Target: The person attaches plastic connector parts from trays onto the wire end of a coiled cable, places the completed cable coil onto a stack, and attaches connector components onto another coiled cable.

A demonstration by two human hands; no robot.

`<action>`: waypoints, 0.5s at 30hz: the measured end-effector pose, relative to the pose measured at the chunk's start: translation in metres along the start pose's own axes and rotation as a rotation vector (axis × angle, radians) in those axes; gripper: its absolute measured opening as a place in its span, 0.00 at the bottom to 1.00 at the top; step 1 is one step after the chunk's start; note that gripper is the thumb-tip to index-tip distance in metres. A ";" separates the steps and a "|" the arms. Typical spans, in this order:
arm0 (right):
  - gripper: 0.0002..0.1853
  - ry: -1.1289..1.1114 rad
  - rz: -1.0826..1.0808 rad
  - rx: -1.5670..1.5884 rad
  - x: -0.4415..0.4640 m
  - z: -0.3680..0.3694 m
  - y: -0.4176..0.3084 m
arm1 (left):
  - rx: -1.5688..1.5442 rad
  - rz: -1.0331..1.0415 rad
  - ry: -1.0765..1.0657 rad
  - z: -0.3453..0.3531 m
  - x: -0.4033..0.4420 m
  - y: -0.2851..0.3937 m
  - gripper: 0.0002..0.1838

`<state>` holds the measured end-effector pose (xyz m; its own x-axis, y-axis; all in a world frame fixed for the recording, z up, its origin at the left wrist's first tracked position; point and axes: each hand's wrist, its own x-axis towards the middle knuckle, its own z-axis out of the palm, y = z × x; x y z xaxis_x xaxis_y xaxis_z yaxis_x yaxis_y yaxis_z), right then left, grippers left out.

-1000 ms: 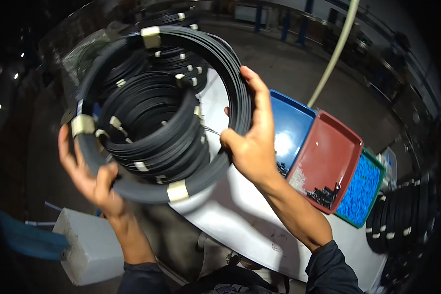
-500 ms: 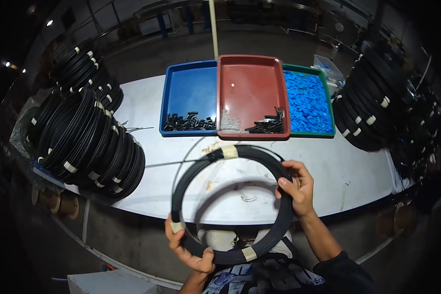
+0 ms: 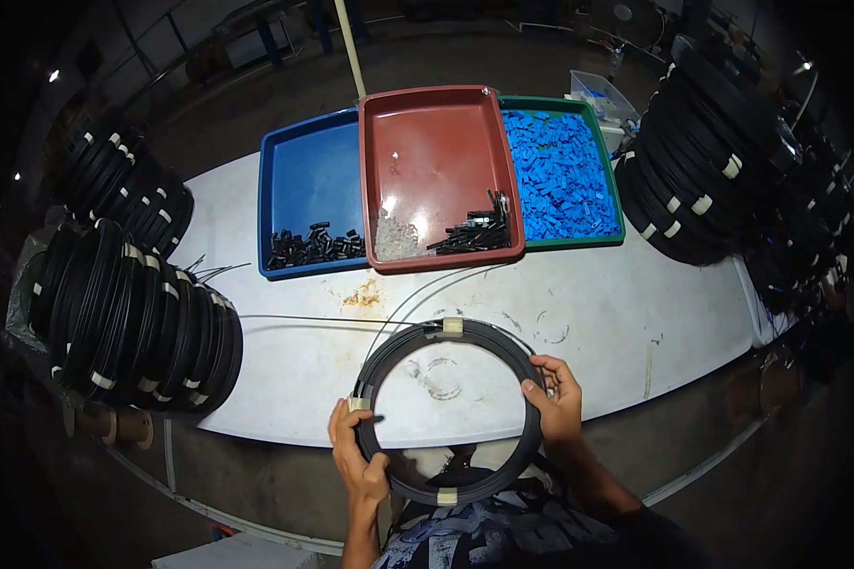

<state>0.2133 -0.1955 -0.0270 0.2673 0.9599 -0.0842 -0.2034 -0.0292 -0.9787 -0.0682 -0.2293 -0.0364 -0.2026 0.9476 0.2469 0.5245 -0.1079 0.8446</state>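
Fingers of the left hand (image 3: 359,467) and right hand (image 3: 557,398) grip opposite sides of a taped black cable coil (image 3: 531,436), which overhangs the near edge of the white surface (image 3: 299,384).

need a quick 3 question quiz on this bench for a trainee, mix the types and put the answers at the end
1. True or false: the left hand and the right hand are both on the same black coil.
2. Fill in the colour: the green tray holds small ____ pieces.
3. Which tray sits between the other two?
A) green tray
B) red tray
C) blue tray

Key: 1 true; 2 blue; 3 B
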 end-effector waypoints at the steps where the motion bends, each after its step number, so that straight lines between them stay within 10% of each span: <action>1: 0.19 0.007 0.038 0.023 0.000 0.000 -0.001 | -0.007 -0.006 -0.001 -0.003 0.008 0.000 0.38; 10: 0.14 -0.029 0.190 -0.055 -0.004 -0.009 -0.022 | 0.125 -0.050 -0.276 -0.012 0.064 0.002 0.43; 15: 0.15 -0.208 -0.036 -1.067 0.025 -0.001 -0.047 | 0.027 0.011 -0.179 -0.010 0.069 -0.015 0.37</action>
<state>0.2303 -0.1700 0.0170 0.0712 0.9906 -0.1171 0.7511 -0.1305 -0.6471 -0.0980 -0.1650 -0.0269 -0.0477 0.9850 0.1658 0.5486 -0.1129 0.8285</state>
